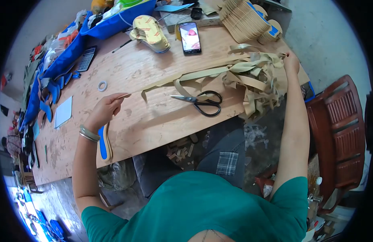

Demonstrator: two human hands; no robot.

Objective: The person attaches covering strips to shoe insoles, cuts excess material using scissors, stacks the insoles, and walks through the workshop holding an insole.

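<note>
A long beige fabric strip point(160, 84) stretches across the wooden table between my two hands. Thumb and fingers of my left hand point(105, 109) are pinched on its left end, above the tabletop. My right hand point(291, 63) is closed at the far right, pinching strip material beside a tangled pile of strips point(257, 86). Which strip it grips is hard to make out. Black-handled scissors point(202, 103) lie partly spread on the table below the taut strip. Under my left wrist rests a blue and tan insole point(104, 147).
A lit phone point(189, 38) lies beside a stack of patterned insoles point(150, 32). Bundled insoles point(243, 21) stand at the back right. Blue bins point(114, 19) line the far left edge. A tape roll point(102, 86) and a calculator point(86, 59) sit left. A wooden chair point(337, 141) stands right.
</note>
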